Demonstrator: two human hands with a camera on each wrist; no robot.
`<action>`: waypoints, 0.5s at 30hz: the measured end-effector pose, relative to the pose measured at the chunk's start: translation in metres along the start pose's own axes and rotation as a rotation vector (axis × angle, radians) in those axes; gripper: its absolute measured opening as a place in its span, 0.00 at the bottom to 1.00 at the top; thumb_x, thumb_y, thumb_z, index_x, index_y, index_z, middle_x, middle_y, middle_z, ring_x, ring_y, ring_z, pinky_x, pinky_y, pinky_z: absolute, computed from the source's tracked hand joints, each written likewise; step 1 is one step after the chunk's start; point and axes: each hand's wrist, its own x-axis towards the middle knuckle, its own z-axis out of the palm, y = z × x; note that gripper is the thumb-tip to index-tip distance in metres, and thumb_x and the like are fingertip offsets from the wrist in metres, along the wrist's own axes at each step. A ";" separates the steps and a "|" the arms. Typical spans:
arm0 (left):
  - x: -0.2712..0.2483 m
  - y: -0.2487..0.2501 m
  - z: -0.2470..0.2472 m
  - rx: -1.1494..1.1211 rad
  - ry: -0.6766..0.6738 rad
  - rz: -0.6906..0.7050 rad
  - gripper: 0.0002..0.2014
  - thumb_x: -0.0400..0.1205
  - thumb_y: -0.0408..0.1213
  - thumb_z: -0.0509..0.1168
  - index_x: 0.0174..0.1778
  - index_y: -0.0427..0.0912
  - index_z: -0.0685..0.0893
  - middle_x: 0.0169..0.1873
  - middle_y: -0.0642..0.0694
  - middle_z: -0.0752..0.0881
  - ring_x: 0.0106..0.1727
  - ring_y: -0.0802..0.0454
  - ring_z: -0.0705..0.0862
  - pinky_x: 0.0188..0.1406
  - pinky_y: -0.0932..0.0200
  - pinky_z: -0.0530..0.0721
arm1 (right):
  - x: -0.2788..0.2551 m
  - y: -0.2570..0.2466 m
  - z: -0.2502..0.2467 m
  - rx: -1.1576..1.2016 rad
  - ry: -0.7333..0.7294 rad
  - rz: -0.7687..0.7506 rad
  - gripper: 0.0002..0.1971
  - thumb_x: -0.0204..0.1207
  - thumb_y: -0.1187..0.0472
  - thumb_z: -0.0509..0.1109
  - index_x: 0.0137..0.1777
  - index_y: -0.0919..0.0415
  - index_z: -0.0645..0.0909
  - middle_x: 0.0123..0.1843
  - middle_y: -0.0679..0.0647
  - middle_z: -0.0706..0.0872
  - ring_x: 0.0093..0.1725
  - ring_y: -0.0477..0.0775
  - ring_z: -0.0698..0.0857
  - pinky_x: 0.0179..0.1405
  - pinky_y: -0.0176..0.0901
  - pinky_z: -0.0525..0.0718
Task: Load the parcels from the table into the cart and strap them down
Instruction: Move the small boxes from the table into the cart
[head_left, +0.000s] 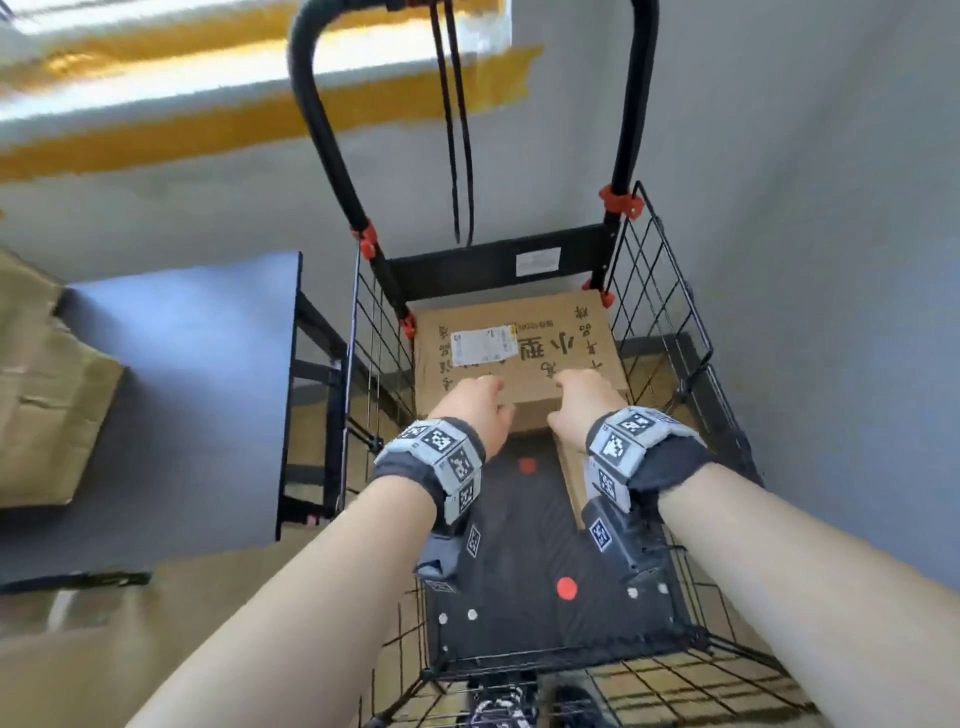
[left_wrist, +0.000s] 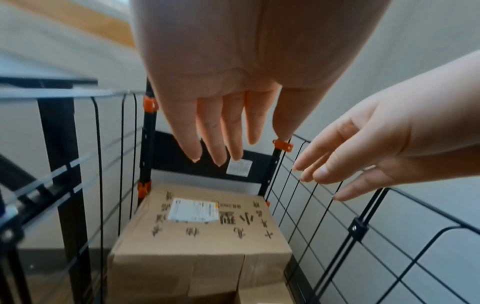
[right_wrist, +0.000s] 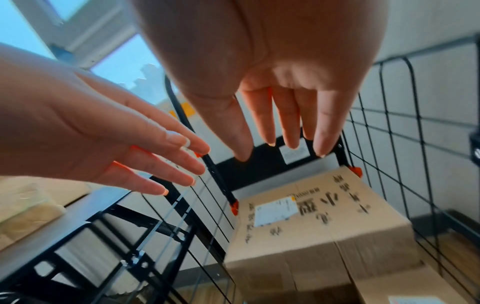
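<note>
A large cardboard parcel with a white label lies at the back of the black wire cart. My left hand and right hand are side by side over its near edge. The wrist views show the left hand and the right hand with straight, spread fingers above the parcel, holding nothing. A smaller parcel lies low against the cart's right side, partly under the big one. Two black straps hang from the cart handle.
A dark table stands left of the cart, with more cardboard parcels on it. Another brown box is at the lower left. The cart's black floor with red dots is bare in front of the parcel.
</note>
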 end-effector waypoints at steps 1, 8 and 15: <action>-0.010 0.003 -0.009 0.013 0.027 0.003 0.22 0.84 0.40 0.57 0.75 0.43 0.71 0.70 0.41 0.78 0.68 0.43 0.79 0.69 0.51 0.77 | -0.010 -0.004 -0.009 -0.020 0.019 -0.030 0.23 0.77 0.65 0.66 0.73 0.61 0.73 0.71 0.59 0.76 0.67 0.61 0.79 0.62 0.47 0.81; -0.093 0.018 -0.072 0.088 0.203 -0.023 0.20 0.85 0.41 0.55 0.73 0.42 0.74 0.66 0.42 0.80 0.65 0.44 0.81 0.65 0.52 0.80 | -0.084 -0.039 -0.067 -0.094 0.088 -0.231 0.18 0.76 0.64 0.66 0.66 0.62 0.78 0.64 0.59 0.82 0.59 0.60 0.84 0.59 0.51 0.84; -0.173 -0.015 -0.131 0.106 0.318 -0.095 0.17 0.85 0.40 0.55 0.67 0.39 0.79 0.62 0.40 0.83 0.62 0.42 0.82 0.64 0.51 0.80 | -0.142 -0.111 -0.107 -0.131 0.106 -0.435 0.21 0.78 0.63 0.65 0.71 0.60 0.76 0.70 0.57 0.79 0.68 0.58 0.79 0.66 0.46 0.79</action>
